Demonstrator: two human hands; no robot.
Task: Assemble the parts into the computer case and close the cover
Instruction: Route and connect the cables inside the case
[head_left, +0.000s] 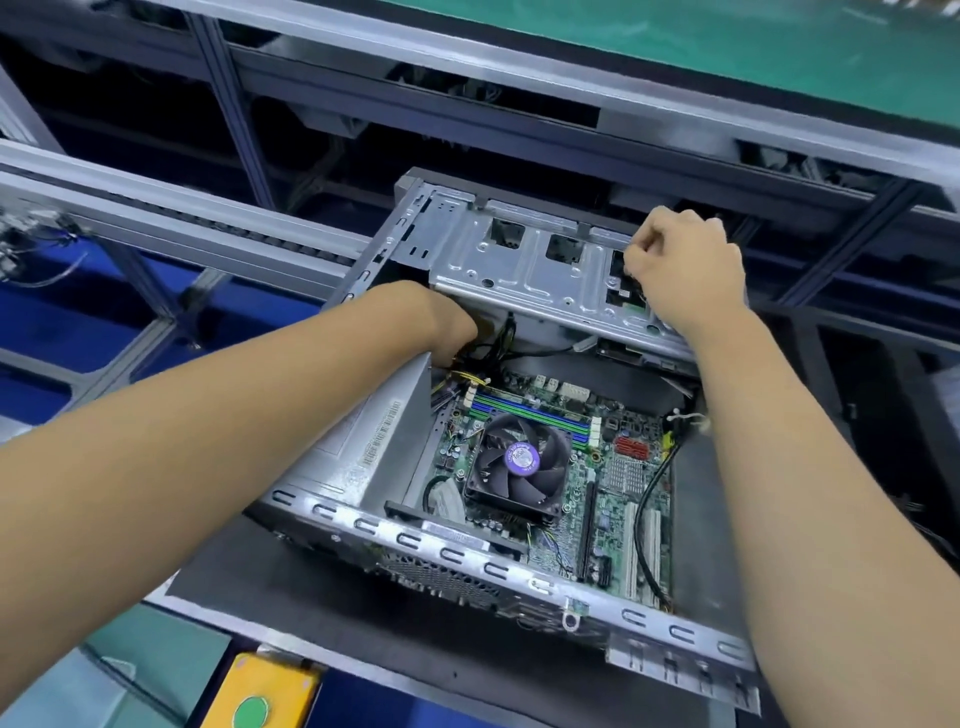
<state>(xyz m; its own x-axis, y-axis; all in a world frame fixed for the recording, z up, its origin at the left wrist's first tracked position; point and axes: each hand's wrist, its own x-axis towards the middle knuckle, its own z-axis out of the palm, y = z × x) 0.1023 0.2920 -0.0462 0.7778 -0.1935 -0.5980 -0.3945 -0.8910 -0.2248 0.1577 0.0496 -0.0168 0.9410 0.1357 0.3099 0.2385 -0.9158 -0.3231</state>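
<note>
Nearest, a yellow box with a green button (260, 693) sits below the open computer case (467, 558) on the dark tray. Left hand (441, 325) reaches under the drive cage (519, 270) among cables, fingers hidden; right hand (680, 270) seemingly pinches something at the cage's right opening.

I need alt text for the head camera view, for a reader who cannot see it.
A person's two hands work inside an open computer case: the left hand reaches under the metal drive cage among cables, the right hand rests curled on the cage's top. Below, the motherboard's cooling fan is visible.
</note>
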